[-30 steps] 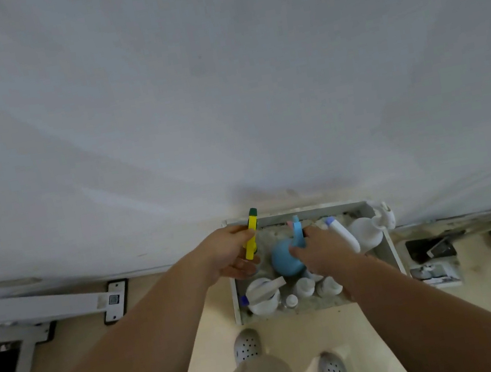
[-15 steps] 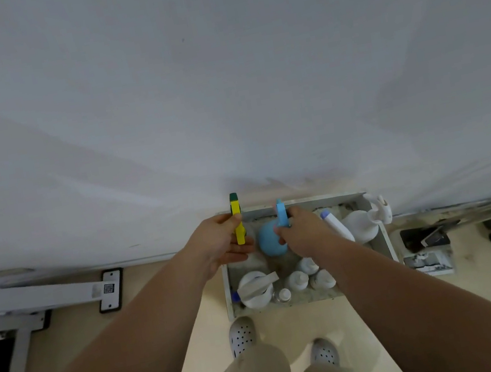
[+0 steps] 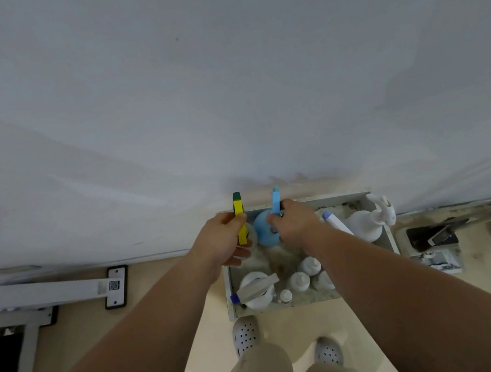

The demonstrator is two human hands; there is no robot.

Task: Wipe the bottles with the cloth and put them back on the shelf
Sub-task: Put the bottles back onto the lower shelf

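Looking down, I see the left hand (image 3: 221, 242) gripping a yellow sponge (image 3: 238, 208) upright, green edge on top, at the shelf's (image 3: 389, 237) far left corner. The right hand (image 3: 297, 226) curls round the blue bottle's (image 3: 263, 231) pale top, just beside the sponge. I cannot tell whether the bottle rests on the shelf. White bottles (image 3: 298, 281) stand nearer me.

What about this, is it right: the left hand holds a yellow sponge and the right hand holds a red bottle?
Not quite. In the head view the bottle in the right hand is blue, not red. The left hand does hold a yellow sponge.
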